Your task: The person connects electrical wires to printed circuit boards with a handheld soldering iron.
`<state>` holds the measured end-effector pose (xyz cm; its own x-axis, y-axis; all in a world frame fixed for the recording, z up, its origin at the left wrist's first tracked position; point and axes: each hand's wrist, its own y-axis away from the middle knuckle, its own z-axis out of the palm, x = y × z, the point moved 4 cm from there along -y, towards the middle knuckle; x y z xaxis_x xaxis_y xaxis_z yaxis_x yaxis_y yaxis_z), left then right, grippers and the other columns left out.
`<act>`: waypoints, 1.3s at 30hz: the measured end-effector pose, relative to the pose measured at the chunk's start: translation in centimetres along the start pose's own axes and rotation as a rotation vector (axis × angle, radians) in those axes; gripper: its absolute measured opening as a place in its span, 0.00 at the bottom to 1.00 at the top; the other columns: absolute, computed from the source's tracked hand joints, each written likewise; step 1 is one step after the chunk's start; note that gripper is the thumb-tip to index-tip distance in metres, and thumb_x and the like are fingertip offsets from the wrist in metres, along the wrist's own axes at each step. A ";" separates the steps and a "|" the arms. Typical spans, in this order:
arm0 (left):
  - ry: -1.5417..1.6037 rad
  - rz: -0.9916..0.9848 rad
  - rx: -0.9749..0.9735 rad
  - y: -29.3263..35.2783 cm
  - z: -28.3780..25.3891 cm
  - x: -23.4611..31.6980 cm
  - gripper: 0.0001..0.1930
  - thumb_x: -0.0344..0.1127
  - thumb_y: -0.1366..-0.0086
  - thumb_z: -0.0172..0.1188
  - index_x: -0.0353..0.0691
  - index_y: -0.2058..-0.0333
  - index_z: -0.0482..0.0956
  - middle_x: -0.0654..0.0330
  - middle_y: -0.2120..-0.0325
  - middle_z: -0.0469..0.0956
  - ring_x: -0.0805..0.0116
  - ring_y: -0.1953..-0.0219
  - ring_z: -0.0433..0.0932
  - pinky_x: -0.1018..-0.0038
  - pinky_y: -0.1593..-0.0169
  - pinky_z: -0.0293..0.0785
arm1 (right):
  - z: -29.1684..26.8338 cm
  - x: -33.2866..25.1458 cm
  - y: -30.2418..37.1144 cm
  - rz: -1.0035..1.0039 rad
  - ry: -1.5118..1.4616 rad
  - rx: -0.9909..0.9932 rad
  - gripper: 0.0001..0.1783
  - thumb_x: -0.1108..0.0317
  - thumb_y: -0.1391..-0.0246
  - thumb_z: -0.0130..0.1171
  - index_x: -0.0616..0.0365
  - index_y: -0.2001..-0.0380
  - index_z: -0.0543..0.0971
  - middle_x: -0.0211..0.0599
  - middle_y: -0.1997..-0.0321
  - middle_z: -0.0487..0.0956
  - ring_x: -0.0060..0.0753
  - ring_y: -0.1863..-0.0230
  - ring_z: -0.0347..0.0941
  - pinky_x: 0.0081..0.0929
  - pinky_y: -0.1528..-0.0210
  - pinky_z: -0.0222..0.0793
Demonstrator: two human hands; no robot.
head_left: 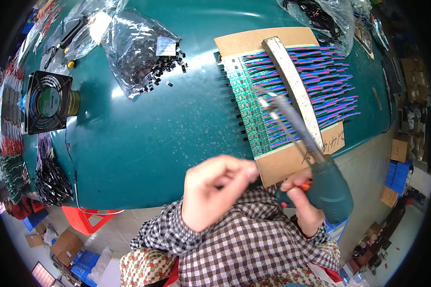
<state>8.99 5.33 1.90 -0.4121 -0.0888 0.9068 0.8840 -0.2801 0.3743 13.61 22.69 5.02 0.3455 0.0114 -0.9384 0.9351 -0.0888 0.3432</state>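
Note:
My right hand (305, 208) grips a dark green soldering gun (331, 189) with orange-red trigger parts. Its metal barrel reaches up and left, the tip over a panel of green circuit boards (251, 105). Along the panel's right side run rows of blue, red and black wires (330, 86); small black parts stick out on its left. A pale, worn metal bar (294, 83) lies across the wires, and a cardboard sheet (277, 165) sits underneath. My left hand (213, 189) is closed in a pinch by the cardboard's near left corner. Whatever its fingertips hold is hidden.
A clear bag of small black connectors (139, 52) lies spilling at the back left. A black cooling fan (48, 102) stands on the left, with bundled black cables (53, 179) nearer me. Another bag of black parts (321, 16) rests at the far right. A red stool (87, 219) is below the table edge.

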 end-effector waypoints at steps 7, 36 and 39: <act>0.142 -0.081 0.102 -2.6 0.0 -2.5 0.06 0.28 0.42 0.54 0.31 0.69 0.72 0.57 0.74 0.76 0.74 0.71 0.76 0.81 0.66 0.73 | -1.1 1.0 1.5 -0.107 -0.194 0.054 0.14 0.70 0.55 0.53 0.60 0.64 0.65 0.38 0.67 0.68 0.32 0.65 0.68 0.27 0.63 0.66; 0.303 -0.166 0.089 -3.0 0.1 -2.8 0.06 0.29 0.42 0.54 0.31 0.72 0.71 0.54 0.76 0.76 0.68 0.74 0.78 0.78 0.70 0.76 | -2.5 4.8 6.1 -0.021 -0.078 0.082 0.22 0.58 0.54 0.55 0.70 0.66 0.66 0.42 0.71 0.67 0.36 0.66 0.67 0.37 0.63 0.73; 0.304 -0.178 0.080 -3.1 0.0 -2.8 0.06 0.29 0.42 0.54 0.31 0.72 0.70 0.54 0.76 0.76 0.69 0.74 0.78 0.78 0.70 0.76 | -2.5 5.0 5.8 -0.003 -0.133 0.081 0.19 0.65 0.58 0.61 0.66 0.68 0.67 0.38 0.72 0.70 0.33 0.67 0.71 0.36 0.61 0.72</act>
<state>7.40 6.48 -1.83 -0.5976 -0.3293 0.7311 0.8018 -0.2422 0.5463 20.98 24.77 2.43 0.3242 -0.1199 -0.9384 0.9247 -0.1691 0.3411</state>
